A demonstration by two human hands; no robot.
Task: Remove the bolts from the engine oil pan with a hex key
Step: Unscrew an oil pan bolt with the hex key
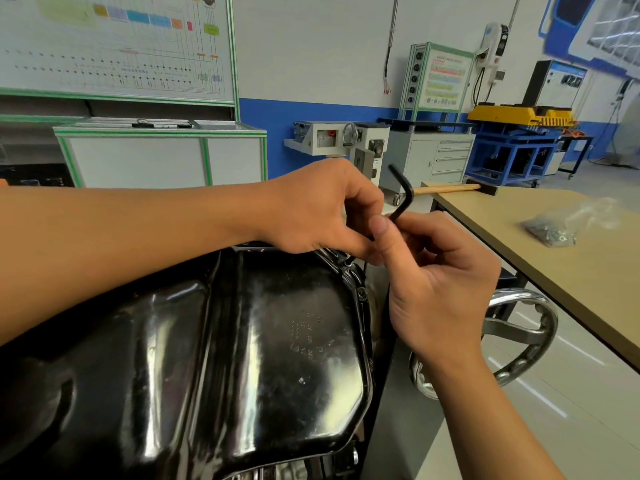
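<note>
Hex key (401, 194) is held up just over the far right corner of the oil pan (270, 341), with the short arm poking up and away. It's gripped by both hands: the long shaft is pinched between the thumb and fingers of the right hand (440, 282), and the lower end is wrapped by the curled fingers of the left hand (311, 209), so the tip is hidden.

Thin, stiff, light steel and probably oily, so it's likely best pinched low for seating and then swung by the bent end for leverage. One bolt (362, 293) can be seen on the pan's right flange, near the hands. The pan itself looks rigid, heavy and slick.

Off to the right, a bag of hardware (550, 230) is left on the counter (588, 265).
</note>
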